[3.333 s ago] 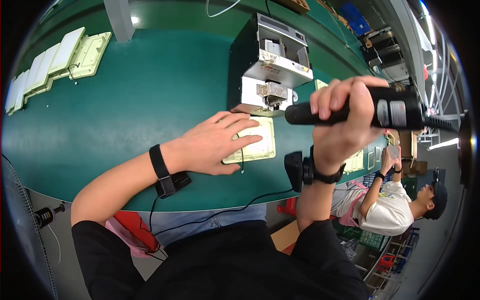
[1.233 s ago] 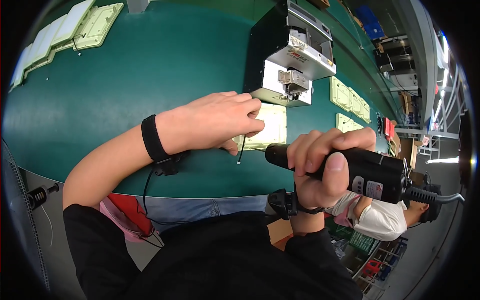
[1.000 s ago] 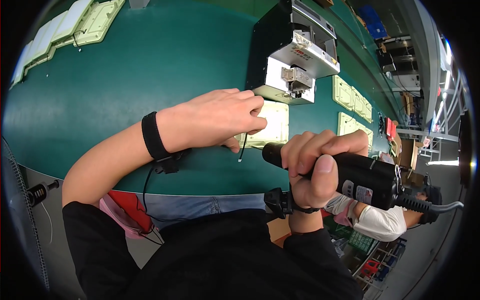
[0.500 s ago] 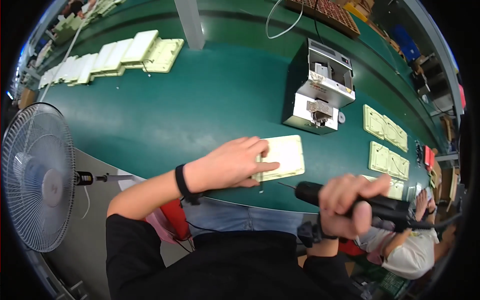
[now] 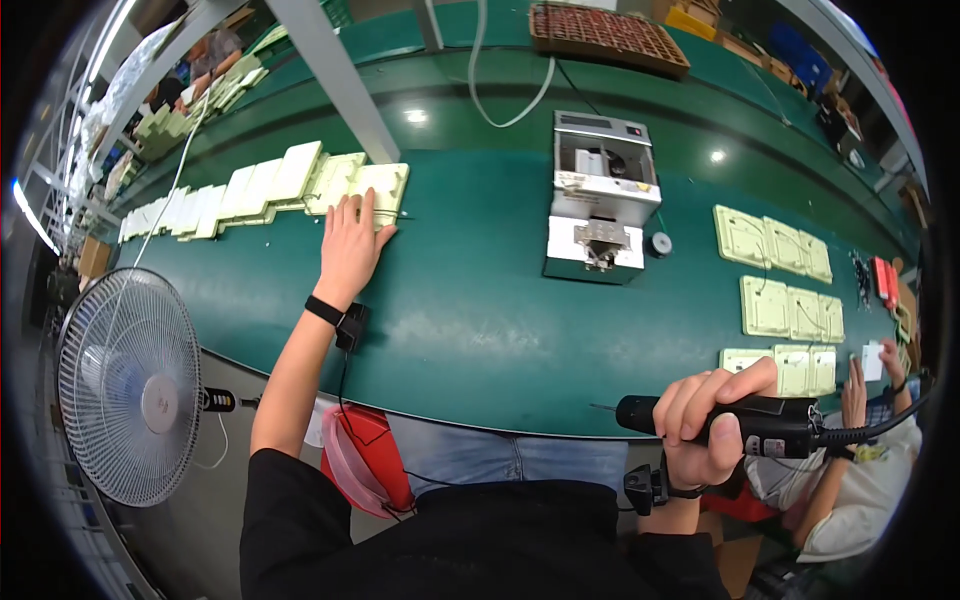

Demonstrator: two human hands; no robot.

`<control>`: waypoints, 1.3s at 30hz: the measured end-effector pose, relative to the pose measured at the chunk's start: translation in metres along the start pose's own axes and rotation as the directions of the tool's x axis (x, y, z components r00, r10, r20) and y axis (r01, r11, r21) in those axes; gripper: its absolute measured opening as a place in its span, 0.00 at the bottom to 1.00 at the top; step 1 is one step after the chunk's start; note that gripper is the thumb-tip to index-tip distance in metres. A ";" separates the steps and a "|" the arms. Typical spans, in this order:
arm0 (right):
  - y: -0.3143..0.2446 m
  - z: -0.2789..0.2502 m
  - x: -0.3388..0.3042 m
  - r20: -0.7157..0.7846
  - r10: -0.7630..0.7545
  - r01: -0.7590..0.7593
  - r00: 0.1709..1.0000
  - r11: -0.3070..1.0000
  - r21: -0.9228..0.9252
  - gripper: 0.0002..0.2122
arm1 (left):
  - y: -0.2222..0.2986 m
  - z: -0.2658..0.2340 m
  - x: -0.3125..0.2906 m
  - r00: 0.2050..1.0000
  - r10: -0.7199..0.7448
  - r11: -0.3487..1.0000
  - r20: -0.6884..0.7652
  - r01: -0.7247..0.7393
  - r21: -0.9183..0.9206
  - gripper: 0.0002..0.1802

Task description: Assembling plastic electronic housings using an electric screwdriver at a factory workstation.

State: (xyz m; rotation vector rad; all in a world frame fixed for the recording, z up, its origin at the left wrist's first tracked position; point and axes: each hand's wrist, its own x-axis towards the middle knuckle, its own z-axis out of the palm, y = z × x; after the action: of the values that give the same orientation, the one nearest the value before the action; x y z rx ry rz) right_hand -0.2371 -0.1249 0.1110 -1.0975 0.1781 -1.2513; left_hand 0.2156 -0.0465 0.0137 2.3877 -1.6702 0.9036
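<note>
Stretched forward to the left, my left hand (image 5: 350, 245) lies with its fingers out on the near part of a pale yellow-green plastic panel (image 5: 390, 182). That panel is at the right end of a row of overlapping panels (image 5: 255, 190). My right hand (image 5: 710, 425) is wrapped round a black electric screwdriver (image 5: 775, 425) above the table's near edge. Its thin bit points left, and a cord leaves its rear end to the right. A silver and black screw feeder (image 5: 600, 200) stands beyond and between my hands, apart from both.
At the right lie several pale panels with wires (image 5: 765, 305). Beside them a co-worker's hands (image 5: 865, 380) hold a white piece. A fan (image 5: 130, 385) stands at the left. A grey post (image 5: 335, 80) rises behind the row, and a partitioned tray (image 5: 605, 40) sits at the back.
My left hand and the panel under it have moved from the table's middle to the row at the far left. The screwdriver stays in my right hand, near the table edge; the view has shifted.
</note>
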 end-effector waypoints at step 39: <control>0.090 0.060 0.109 0.087 -0.117 0.143 0.989 0.889 -0.436 0.06 | 0.203 -0.107 -0.091 0.732 0.678 0.689 -0.066 -0.664 -0.289 0.26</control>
State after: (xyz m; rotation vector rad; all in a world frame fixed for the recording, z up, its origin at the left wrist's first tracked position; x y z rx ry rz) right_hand -0.0977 -0.1882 0.1223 -1.5588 0.3628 -1.3312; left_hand -0.0278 -0.0092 0.0033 1.5926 -2.5569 0.5813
